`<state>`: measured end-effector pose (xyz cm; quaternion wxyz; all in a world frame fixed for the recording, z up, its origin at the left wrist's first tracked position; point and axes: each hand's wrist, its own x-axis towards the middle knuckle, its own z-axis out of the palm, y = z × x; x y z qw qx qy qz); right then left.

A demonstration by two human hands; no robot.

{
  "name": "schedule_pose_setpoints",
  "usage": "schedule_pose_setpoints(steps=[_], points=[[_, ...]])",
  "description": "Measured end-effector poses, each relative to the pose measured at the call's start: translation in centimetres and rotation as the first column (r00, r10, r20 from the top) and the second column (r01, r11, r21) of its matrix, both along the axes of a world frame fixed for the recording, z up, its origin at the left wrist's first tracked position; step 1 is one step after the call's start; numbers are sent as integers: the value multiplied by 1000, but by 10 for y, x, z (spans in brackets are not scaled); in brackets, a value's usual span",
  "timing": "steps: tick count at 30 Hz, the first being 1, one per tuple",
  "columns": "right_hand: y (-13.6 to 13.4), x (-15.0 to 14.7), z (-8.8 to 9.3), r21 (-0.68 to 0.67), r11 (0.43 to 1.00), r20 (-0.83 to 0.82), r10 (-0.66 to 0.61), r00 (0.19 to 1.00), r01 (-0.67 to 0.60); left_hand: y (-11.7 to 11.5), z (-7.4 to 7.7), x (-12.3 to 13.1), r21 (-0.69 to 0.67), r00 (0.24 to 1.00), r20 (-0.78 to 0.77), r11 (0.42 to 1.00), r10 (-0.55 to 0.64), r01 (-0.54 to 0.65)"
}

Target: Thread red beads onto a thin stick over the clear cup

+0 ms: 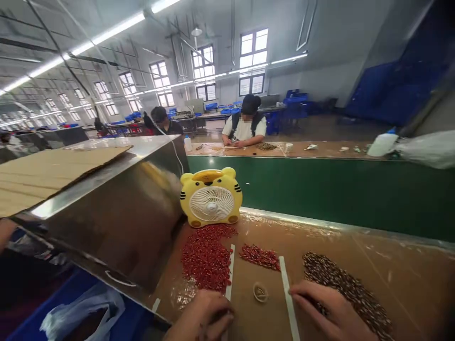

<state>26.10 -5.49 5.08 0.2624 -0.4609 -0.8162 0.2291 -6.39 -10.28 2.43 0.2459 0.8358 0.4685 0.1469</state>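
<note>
My left hand (203,316) rests on the brown table at the bottom, fingers curled by the near edge of a pile of small red pieces (206,255) and a white strip (230,272). My right hand (329,312) lies at the bottom right, fingers bent together and touching the edge of a dark speckled pile (344,284), beside a second white strip (287,293). A smaller red pile (259,255) and a rubber band (260,292) lie between the strips. What either hand holds, if anything, is hidden.
A yellow tiger-shaped desk fan (211,196) stands behind the piles. A slanted metal chute (117,208) with cardboard on it fills the left. A green conveyor belt (320,189) runs across. Two people sit at the far table (320,149). A blue bin (71,308) is at lower left.
</note>
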Motion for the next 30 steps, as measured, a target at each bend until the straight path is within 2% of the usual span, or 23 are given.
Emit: schedule_pose_setpoints(steps=[1,3,6,8,11,16,20,23,25,26,28,30], points=[[3,-4,1,-64,996,-2,57,998,-57,7,-4,3,16,1000,1,1000,2,-2],[14,-14,0,-71,995,-34,66,997,-68,22,-4,6,88,998,-48,995,45,-40],[27,-24,-12,-58,995,-67,73,995,-77,44,6,7,171,977,-182,982,109,-77],[28,-25,-24,-52,995,-90,78,993,-83,56,15,8,176,957,-278,984,88,-39],[23,-22,-42,-39,996,-156,78,985,-85,66,19,13,122,914,-405,989,-26,82],[21,-22,-53,-36,995,-186,83,979,-91,72,3,19,48,857,-491,978,-154,203],[23,-23,-53,-39,991,-177,122,977,-131,76,-7,17,41,858,-478,971,-189,236],[22,-24,-51,-74,985,-170,139,976,-153,79,-3,15,61,924,-330,973,-192,223],[22,-25,-51,-101,979,-171,160,972,-179,82,5,15,54,987,-79,988,-138,143],[22,-25,-52,-105,975,-175,177,968,-197,84,9,17,38,995,57,996,-87,85],[24,-26,-54,-100,968,-192,209,959,-231,91,16,21,-20,958,283,999,47,-43],[27,-27,-57,-82,966,-207,226,952,-247,100,19,26,-84,897,425,992,122,-95]])
